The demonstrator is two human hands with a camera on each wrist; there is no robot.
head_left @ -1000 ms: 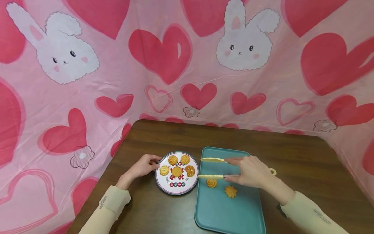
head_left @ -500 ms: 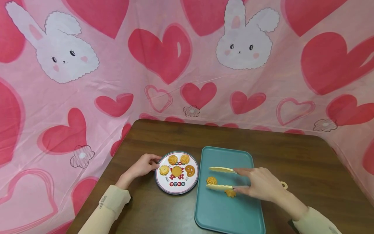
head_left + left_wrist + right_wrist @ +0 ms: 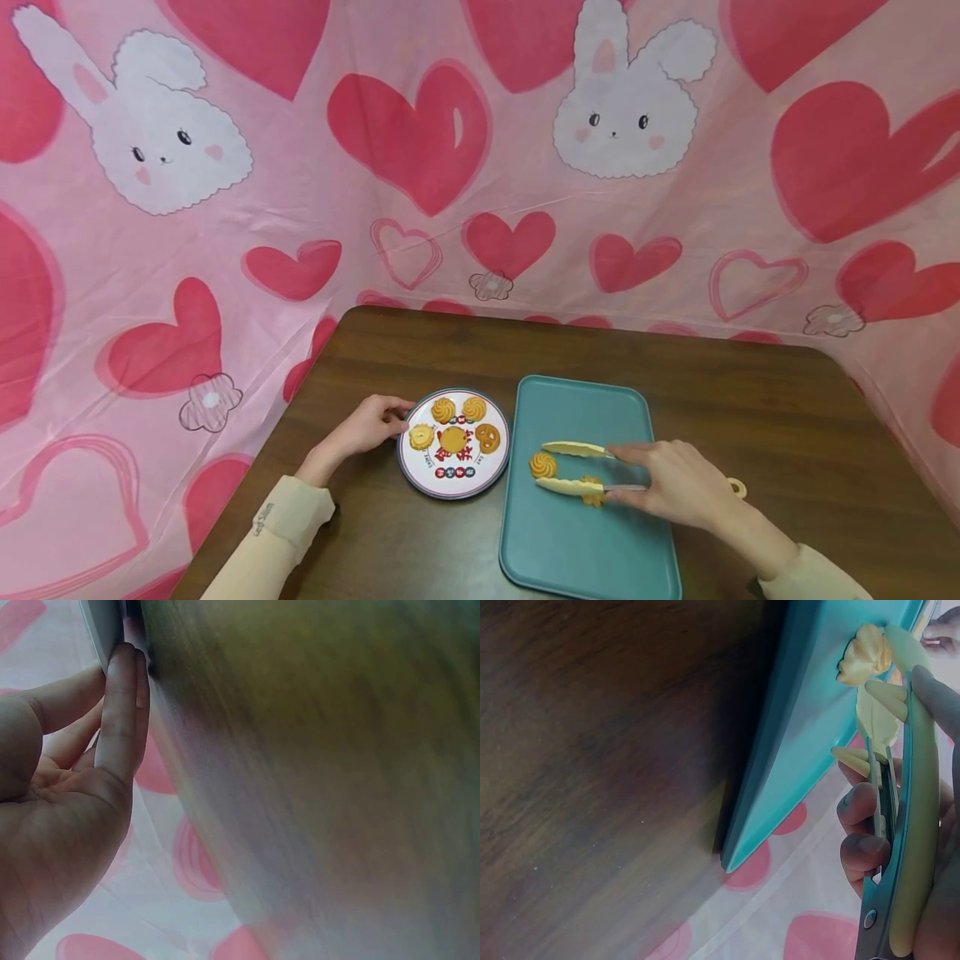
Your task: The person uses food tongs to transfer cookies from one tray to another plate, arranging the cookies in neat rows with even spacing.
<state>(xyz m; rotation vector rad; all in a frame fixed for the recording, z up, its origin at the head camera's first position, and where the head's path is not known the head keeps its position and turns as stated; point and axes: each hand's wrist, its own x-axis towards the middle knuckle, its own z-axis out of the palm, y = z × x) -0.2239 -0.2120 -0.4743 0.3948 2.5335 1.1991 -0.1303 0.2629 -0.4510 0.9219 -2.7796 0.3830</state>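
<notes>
My left hand [image 3: 371,423] pinches the left rim of a round white plate [image 3: 486,475] between thumb and fingers; the left wrist view shows the fingers at the plate's edge [image 3: 101,630]. My right hand [image 3: 678,485] grips cream-tipped tongs [image 3: 564,486], held spread over a teal tray [image 3: 592,554]. A swirl cookie [image 3: 543,465] lies at the left, between the tong tips in the head view. The lower tong arm partly covers a star-shaped cookie [image 3: 594,500]. In the right wrist view, one cookie [image 3: 866,654] sits near the tongs [image 3: 919,825].
On the plate are two swirl cookies [image 3: 443,409], a pretzel-shaped cookie [image 3: 487,437], a round cookie [image 3: 453,439] and a fluted cookie [image 3: 422,437]. Plate and tray stand side by side on a brown wooden table [image 3: 420,350]. A pink heart-patterned cloth [image 3: 517,167] hangs behind.
My right hand has moved the tongs from beside the plate back to the right and nearer, over the tray's cookies. The left hand and plate have stayed still.
</notes>
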